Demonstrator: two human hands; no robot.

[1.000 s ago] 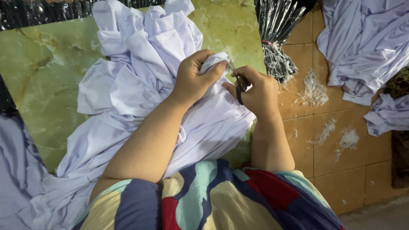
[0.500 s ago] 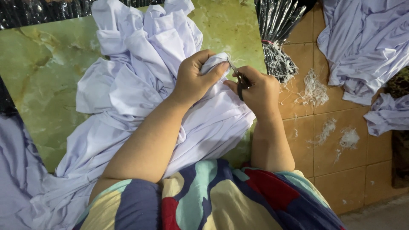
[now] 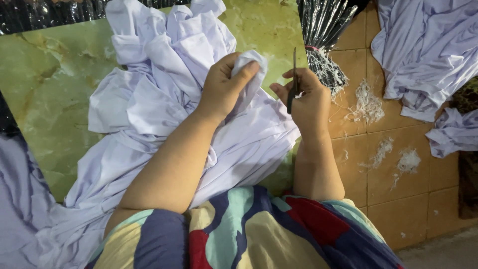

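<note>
My left hand (image 3: 226, 85) pinches a bunched fold of a pale lilac garment (image 3: 164, 94), lifting it off the pile. The garment lies crumpled over a green marbled board (image 3: 45, 84) and drapes down over my lap. My right hand (image 3: 306, 97) sits just right of the fold and grips a small dark thread snipper (image 3: 294, 82), its thin blade pointing up and away from the cloth. A small gap separates the blade from the fold.
More lilac garments (image 3: 423, 55) lie heaped at the upper right on an orange tiled floor (image 3: 378, 194). Tufts of white cut thread (image 3: 368, 102) lie scattered over the tiles. Shiny dark plastic wrap (image 3: 323, 20) lies beyond the board's corner.
My hands were together with the snipper at the fold. Now the right hand has drawn back to the right, blade raised, while the left hand still grips the fold.
</note>
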